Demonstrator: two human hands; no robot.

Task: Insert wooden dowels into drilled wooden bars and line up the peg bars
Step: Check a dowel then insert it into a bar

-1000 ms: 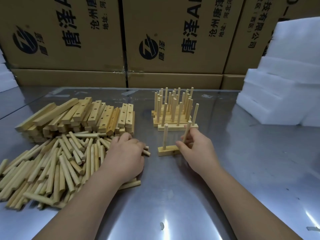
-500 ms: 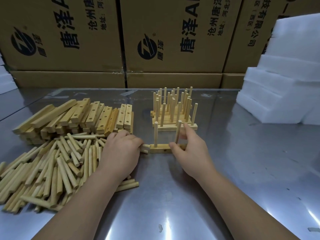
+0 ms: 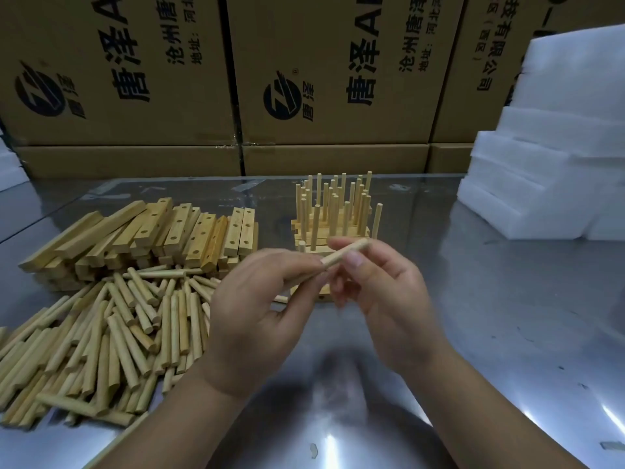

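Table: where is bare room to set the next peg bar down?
Bare steel lies on the table between the finished peg bars and the foam blocks, and nearward, right of the right hand, which holds a dowel. Crowded: the left, with loose dowels and drilled bars.

Printed cardboard boxes [image 3: 324, 72] line the back of a shiny metal table [image 3: 507, 333]; white foam blocks [image 3: 554, 157] are stacked right.
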